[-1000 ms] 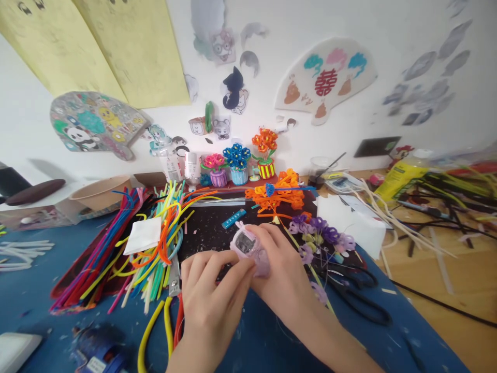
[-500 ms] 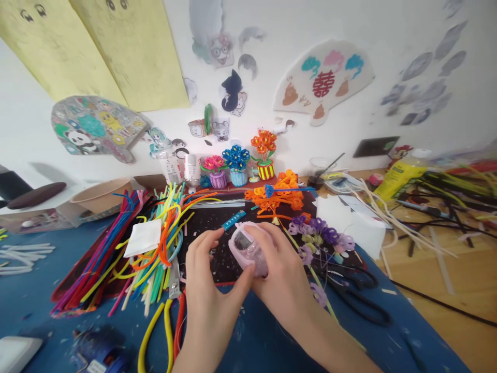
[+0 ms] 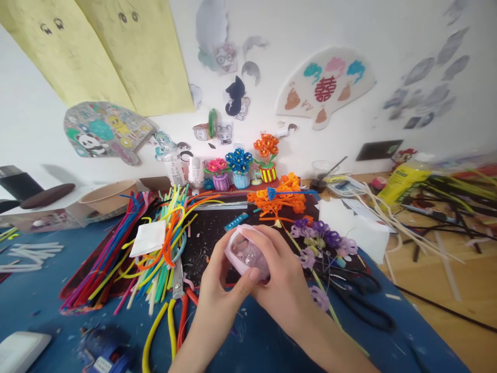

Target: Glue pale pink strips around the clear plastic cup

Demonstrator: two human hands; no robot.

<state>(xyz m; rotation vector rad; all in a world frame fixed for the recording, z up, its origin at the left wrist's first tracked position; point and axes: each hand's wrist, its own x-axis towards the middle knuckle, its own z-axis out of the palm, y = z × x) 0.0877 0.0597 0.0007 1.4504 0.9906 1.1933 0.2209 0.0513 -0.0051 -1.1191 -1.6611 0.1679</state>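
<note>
A small clear plastic cup (image 3: pixel 248 255) with a lilac fuzzy outer wrap is tilted between my hands, its opening facing up toward me. My right hand (image 3: pixel 282 284) is closed around its right side, with fingers over the far rim. On the other side, my left hand (image 3: pixel 215 296) curls its fingers behind the cup and lays its thumb on the near edge. Just beyond the cup lies a small teal strip with lettering (image 3: pixel 236 221). Lilac and purple pipe-cleaner flowers (image 3: pixel 332 237) rest to the right of my right hand.
Bundled coloured pipe cleaners (image 3: pixel 104 254) lie left, with a white square pad (image 3: pixel 148 239) on top. Yellow-and-red-handled pliers (image 3: pixel 171 321) are near my left wrist; black-handled scissors (image 3: pixel 365 308) lie right. Orange flowers (image 3: pixel 289 194) and several potted pipe-cleaner flowers (image 3: pixel 239 178) stand behind.
My left hand has moved in to the cup, and its fingers now curl around the left side. The cup has turned slightly in my hands. The camera view has shifted a little.
</note>
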